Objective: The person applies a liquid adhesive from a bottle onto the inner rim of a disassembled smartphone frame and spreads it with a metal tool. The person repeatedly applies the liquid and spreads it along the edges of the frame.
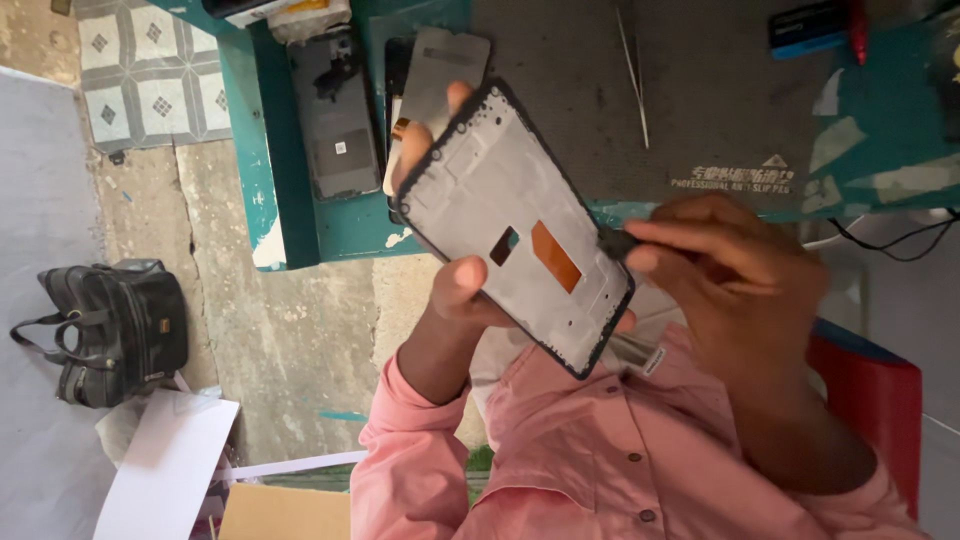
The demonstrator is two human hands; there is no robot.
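Gripping a phone frame point(520, 225) by its long edges, the left hand point(450, 290) curls round it from behind, thumb on the near edge and fingertips showing past the far edge, so the frame tilts up in front of the chest above the edge of the green workbench point(300, 200). The frame's pale inner face shows an orange patch and a small dark cut-out. The right hand point(730, 270) has its fingers pinched narrow on a small dark tool point(615, 243), whose tip touches the frame's right edge. On the bench behind lie a dark phone back point(333, 115), a grey plate point(445, 70), and thin tweezers point(633, 75) on a dark mat point(700, 110). A black handbag point(105, 330) sits on the floor.
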